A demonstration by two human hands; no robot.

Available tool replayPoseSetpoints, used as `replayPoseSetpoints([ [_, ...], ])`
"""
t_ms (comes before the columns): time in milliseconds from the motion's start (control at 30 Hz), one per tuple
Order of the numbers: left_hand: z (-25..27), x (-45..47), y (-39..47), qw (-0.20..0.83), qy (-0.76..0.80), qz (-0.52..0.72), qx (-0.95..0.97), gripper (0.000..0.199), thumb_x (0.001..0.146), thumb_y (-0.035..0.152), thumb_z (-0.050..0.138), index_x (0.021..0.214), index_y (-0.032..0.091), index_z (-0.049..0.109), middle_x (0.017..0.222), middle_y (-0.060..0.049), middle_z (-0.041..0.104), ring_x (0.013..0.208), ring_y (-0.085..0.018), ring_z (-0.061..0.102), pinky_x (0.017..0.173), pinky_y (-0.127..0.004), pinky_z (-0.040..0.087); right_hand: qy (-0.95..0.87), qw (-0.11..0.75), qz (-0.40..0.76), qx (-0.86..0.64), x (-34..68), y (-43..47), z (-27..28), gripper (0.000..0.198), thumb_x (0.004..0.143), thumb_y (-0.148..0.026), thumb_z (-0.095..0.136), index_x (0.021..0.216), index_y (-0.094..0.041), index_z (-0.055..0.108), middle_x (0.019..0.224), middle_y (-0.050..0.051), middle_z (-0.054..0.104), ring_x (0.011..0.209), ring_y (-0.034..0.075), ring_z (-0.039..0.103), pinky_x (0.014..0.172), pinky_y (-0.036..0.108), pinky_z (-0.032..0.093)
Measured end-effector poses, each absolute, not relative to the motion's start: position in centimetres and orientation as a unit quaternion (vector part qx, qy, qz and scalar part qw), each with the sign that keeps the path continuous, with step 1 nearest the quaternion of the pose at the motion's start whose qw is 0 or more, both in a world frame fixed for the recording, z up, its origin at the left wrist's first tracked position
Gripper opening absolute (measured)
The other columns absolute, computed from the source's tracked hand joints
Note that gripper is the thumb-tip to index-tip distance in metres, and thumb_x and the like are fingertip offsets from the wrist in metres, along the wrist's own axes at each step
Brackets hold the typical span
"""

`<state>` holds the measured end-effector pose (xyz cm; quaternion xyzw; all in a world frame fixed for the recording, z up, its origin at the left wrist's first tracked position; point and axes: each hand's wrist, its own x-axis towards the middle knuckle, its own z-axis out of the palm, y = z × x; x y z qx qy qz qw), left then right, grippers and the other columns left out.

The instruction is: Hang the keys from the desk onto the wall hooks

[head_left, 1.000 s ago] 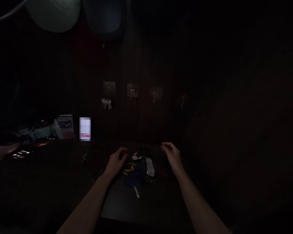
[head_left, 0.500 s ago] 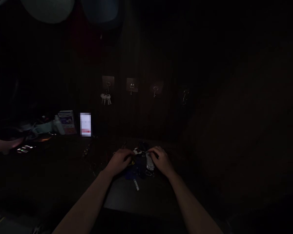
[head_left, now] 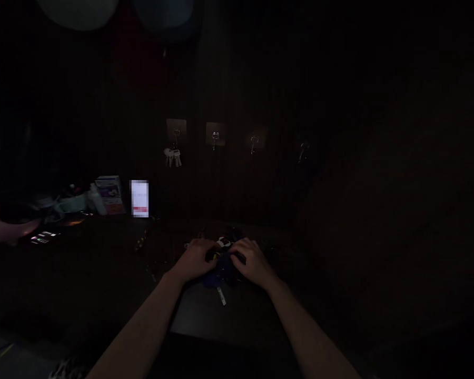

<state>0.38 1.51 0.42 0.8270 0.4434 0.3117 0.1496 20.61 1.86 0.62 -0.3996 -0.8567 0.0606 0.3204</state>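
Note:
In dim light, my left hand [head_left: 195,259] and my right hand [head_left: 253,261] rest on a small dark pile, their fingers curled in towards each other. Between them lies a dark blue piece [head_left: 226,269], too dark to name. A white piece with dark spots [head_left: 223,242] shows behind the fingertips, and a bit of yellow [head_left: 216,256] is beside my left thumb. What each hand pinches is hidden. A pale narrow tag [head_left: 221,296] sticks out of the pile towards me.
A bunch of keys [head_left: 173,156] hangs on the leftmost wall hook [head_left: 176,131]; more hooks follow to the right. A lit screen [head_left: 139,199] stands beside a box [head_left: 109,195]. Further left is another person's hand [head_left: 11,227]. A beaded strand [head_left: 141,242] lies left of the pile.
My right hand has shifted left, closer to my left hand, and the pale long object beside it is now out of sight. My left hand has hardly moved.

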Motion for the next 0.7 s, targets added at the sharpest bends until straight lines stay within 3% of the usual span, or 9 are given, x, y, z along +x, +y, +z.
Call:
replayPoseSetpoints([
  [233, -0.1, -0.1, 2.3, 0.12, 0.475, 0.333, 0.806, 0.03, 0.076, 0.015, 0.046, 0.1, 0.022, 0.062, 0.102, -0.004, 0.067, 0.098, -0.02, 0.059, 0.091, -0.035, 0.039, -0.868, 0.31, 0.067, -0.382, 20.4, 1.6, 0.7, 0.016, 0.076, -0.015, 0.055, 0.086, -0.024, 0.065, 0.093, 0.003, 0.064, 0.093, 0.02, 0.054, 0.083, 0.039, 0.038],
  [467, -0.5, -0.9, 2.9, 0.047, 0.575, 0.317, 0.753, 0.031, 0.077, 0.01, 0.044, 0.1, 0.022, 0.061, 0.102, -0.005, 0.067, 0.098, -0.022, 0.058, 0.088, -0.036, 0.039, -0.899, 0.26, 0.093, -0.341, 19.9, 0.9, 0.9, 0.024, 0.076, -0.018, 0.056, 0.094, -0.03, 0.067, 0.111, 0.002, 0.06, 0.109, 0.021, 0.049, 0.093, 0.042, 0.034],
  [700, -0.3, -2.2, 2.7, -0.012, 0.66, 0.304, 0.687, 0.032, 0.075, 0.008, 0.044, 0.099, 0.022, 0.061, 0.103, -0.008, 0.066, 0.103, -0.027, 0.055, 0.088, -0.043, 0.035, -0.897, 0.264, 0.105, -0.338, 19.6, 0.7, 1.0, 0.006, 0.074, -0.021, 0.061, 0.078, -0.025, 0.065, 0.108, 0.002, 0.061, 0.109, 0.02, 0.05, 0.095, 0.042, 0.034],
])
